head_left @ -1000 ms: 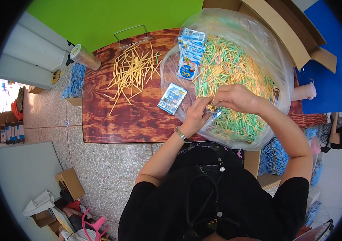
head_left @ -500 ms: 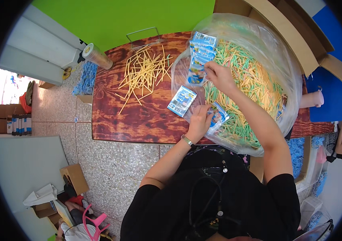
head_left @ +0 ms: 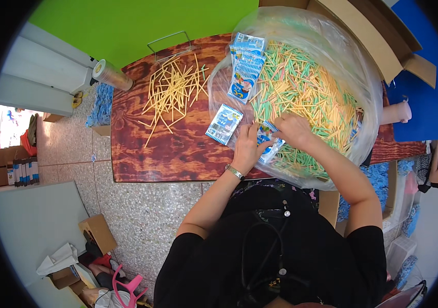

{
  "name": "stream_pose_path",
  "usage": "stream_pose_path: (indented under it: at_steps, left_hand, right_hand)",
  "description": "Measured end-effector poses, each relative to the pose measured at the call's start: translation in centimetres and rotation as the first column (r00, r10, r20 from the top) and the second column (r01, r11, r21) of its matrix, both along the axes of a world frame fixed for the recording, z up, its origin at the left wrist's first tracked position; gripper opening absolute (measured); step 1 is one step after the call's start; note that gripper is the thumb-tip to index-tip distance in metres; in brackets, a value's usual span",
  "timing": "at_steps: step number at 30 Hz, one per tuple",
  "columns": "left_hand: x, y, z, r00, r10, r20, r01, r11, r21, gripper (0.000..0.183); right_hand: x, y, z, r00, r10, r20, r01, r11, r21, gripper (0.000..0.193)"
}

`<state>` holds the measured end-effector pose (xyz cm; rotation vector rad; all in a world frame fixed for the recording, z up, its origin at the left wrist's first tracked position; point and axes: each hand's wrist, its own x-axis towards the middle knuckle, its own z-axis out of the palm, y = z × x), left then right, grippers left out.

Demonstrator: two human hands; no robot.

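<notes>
My left hand and my right hand meet over a small blue and white packet at the near edge of a big clear plastic bag full of green, yellow and orange sticks. Both hands grip this packet. Another blue packet lies flat on the wooden table just left of my left hand. A stack of the same packets rests on the bag's far left side. A loose pile of yellow sticks is spread on the table's far left part.
A roll of tape stands at the table's far left corner, a wire stand behind the sticks. Cardboard boxes flank the bag on the right. Another person's hand rests at the right. Boxes and clutter sit on the floor.
My right hand came back from the stack of packets toward me and joined my left hand on one packet at the bag's near edge. The view shifted slightly.
</notes>
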<state>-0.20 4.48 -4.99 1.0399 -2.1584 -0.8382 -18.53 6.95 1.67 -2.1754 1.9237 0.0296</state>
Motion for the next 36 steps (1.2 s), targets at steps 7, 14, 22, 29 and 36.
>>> stream_pose_path:
  at_steps: [7,14,22,29,36]
  left_hand:
    - [0.0,0.2,1.5,1.000,0.022,0.002,-0.021,0.981,-0.194,0.051]
    - [-0.3,-0.5,1.2,0.996,0.008,-0.085,-0.018,0.993,-0.119,0.024]
    - [-1.3,-0.6,3.8,0.994,0.026,-0.110,-0.051,0.971,-0.233,0.020]
    - [-1.0,-2.1,0.8,0.934,-0.111,-0.338,0.255,0.871,0.419,0.016]
    - [-1.9,-2.1,-0.6,0.945,-0.101,-0.311,0.244,0.852,0.464,0.031]
  right_hand:
    - [-0.9,2.2,0.5,0.991,0.081,-0.106,-0.105,0.964,-0.243,0.015]
    - [-1.2,2.3,2.1,0.968,0.012,0.249,0.121,0.850,-0.512,0.007]
    - [-2.2,2.4,1.6,0.970,0.006,0.243,0.106,0.890,-0.443,0.008]
    - [-2.3,1.7,2.7,0.700,-0.200,0.686,0.252,0.967,0.024,0.015]
    - [-2.4,2.7,2.1,0.718,-0.107,0.688,0.244,0.964,-0.104,0.016]
